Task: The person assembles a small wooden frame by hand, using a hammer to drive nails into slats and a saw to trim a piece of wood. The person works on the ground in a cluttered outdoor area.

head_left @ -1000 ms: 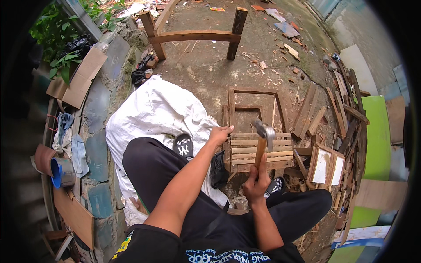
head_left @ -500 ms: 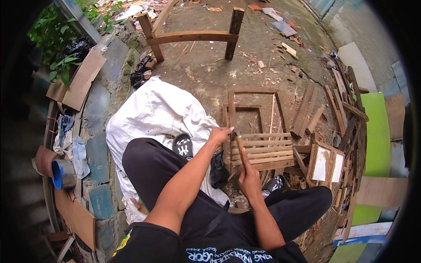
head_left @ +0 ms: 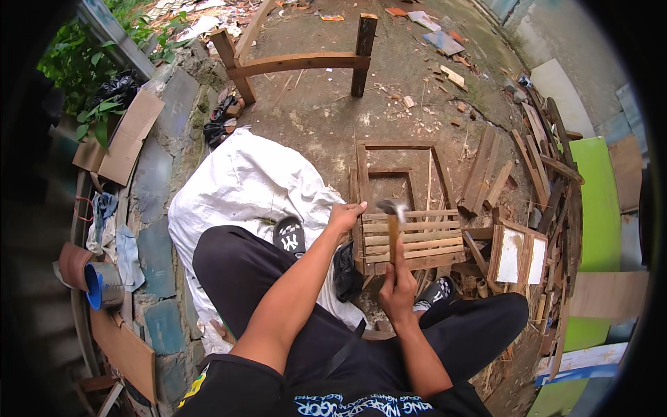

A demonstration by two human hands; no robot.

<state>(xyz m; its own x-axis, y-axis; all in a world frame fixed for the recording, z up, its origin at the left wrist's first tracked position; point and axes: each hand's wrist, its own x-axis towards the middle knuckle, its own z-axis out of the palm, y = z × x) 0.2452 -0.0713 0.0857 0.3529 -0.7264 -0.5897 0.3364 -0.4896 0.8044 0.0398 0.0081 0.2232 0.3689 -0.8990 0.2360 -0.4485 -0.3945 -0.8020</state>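
My right hand [head_left: 398, 290] is wrapped round the wooden handle of a hammer [head_left: 394, 228], whose metal head is smeared by motion above the slats. Just to the left, my left hand [head_left: 345, 217] has its thumb and fingers pinched together at the upper left corner of a slatted wooden frame [head_left: 413, 265]. What those fingertips hold is too small to make out. Several pale wooden slats [head_left: 411, 238] run across the frame. Beyond them lies an open rectangular wooden frame [head_left: 396, 145], with a smaller frame piece inside its outline.
A white sack [head_left: 240, 174] spreads under my left leg. A wooden stand [head_left: 299, 64] stands farther off. Scrap planks [head_left: 481, 170] and a small white-panelled frame [head_left: 516, 257] lie at right, beside a green board [head_left: 590, 208]. A blue-lined bucket [head_left: 104, 285] sits on the left wall.
The hammer head has moved right, away from my left fingertips, and its handle is more upright. My left hand stays at the frame's corner.
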